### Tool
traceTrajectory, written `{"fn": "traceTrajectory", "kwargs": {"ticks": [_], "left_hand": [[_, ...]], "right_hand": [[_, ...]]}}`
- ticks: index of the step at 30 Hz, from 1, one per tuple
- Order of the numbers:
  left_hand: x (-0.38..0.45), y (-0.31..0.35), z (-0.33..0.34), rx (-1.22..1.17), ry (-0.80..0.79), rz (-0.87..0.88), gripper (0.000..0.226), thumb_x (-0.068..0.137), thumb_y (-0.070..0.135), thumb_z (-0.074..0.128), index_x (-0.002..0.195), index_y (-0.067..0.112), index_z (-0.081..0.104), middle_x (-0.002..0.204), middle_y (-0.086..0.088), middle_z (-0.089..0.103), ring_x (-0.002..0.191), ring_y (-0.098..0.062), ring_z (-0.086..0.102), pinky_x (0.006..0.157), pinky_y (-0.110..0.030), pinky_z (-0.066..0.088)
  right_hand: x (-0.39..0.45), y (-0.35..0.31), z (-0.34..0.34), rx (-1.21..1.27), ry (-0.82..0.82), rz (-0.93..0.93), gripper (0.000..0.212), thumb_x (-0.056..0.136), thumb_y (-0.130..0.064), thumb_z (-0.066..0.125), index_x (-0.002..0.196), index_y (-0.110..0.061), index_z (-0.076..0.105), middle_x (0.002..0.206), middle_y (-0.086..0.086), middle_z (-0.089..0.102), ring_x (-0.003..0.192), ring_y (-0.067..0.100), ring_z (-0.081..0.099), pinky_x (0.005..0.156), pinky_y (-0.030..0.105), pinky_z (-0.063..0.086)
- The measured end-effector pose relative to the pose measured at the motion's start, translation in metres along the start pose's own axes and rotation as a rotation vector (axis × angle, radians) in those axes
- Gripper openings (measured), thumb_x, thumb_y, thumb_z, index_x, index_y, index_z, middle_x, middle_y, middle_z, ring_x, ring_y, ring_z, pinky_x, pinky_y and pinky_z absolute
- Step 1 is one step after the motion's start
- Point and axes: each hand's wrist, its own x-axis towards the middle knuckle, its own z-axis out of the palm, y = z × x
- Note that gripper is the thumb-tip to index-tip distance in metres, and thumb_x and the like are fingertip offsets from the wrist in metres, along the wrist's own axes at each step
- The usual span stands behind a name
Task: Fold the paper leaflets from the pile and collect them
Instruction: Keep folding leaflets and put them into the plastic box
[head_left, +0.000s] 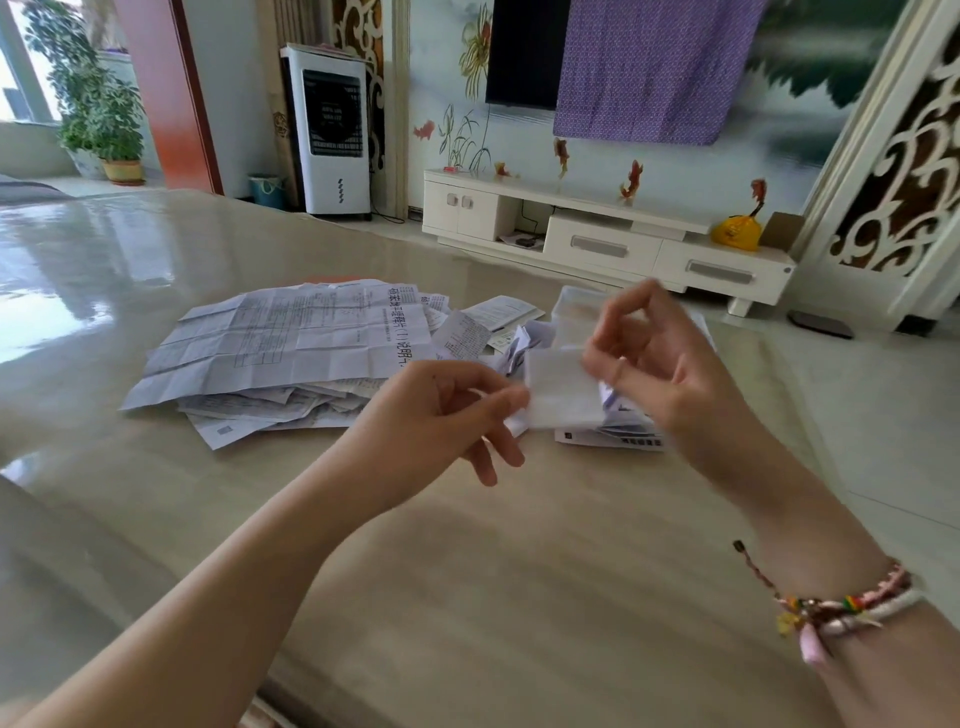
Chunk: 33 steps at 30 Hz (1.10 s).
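A small folded white leaflet (561, 391) is held in the air above the table between both hands. My left hand (441, 410) pinches its left edge between thumb and forefinger. My right hand (649, 353) holds its right edge, its other fingers curled and blurred. A pile of unfolded printed leaflets (291, 343) lies spread on the table to the left, the top sheet large and creased. Behind and under the held leaflet lies a smaller heap of folded leaflets (618, 431).
The glossy beige table (467, 571) stretches toward me. A clear plastic container (576, 306) stands behind my right hand. A white TV cabinet (597, 234) and a white air cooler (332, 135) stand beyond the table's far edge.
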Motion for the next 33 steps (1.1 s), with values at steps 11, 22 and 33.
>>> {"fn": "traceTrajectory", "kwargs": {"ticks": [11, 22, 33], "left_hand": [[0.024, 0.001, 0.018, 0.092, 0.174, 0.041, 0.027, 0.098, 0.021, 0.052, 0.083, 0.008, 0.071, 0.057, -0.006, 0.066, 0.043, -0.016, 0.049, 0.051, -0.023, 0.045], [0.020, -0.001, 0.016, 0.095, 0.239, 0.023, 0.028, 0.098, 0.023, 0.052, 0.085, 0.009, 0.073, 0.053, -0.007, 0.059, 0.038, -0.003, 0.045, 0.046, -0.016, 0.043], [0.014, -0.021, -0.041, 0.422, 0.527, 0.050, 0.015, 0.095, 0.022, 0.056, 0.091, 0.023, 0.071, 0.088, 0.008, 0.069, 0.081, -0.011, 0.059, 0.067, -0.020, 0.041]], "right_hand": [[-0.008, 0.074, -0.070, -0.465, 0.450, 0.442, 0.021, 0.088, 0.002, 0.047, 0.084, -0.018, 0.040, 0.076, 0.000, 0.045, 0.071, 0.018, 0.041, 0.061, 0.032, 0.032], [-0.007, 0.074, -0.058, -0.919, 0.422, 0.417, 0.020, 0.092, -0.020, 0.055, 0.097, -0.018, 0.036, 0.100, 0.000, 0.041, 0.096, 0.019, 0.030, 0.081, 0.033, 0.028], [-0.004, 0.034, 0.020, -0.793, 0.190, -0.063, 0.013, 0.090, -0.024, 0.054, 0.100, -0.017, 0.051, 0.096, -0.007, 0.046, 0.095, 0.014, 0.036, 0.083, 0.027, 0.029]]}}
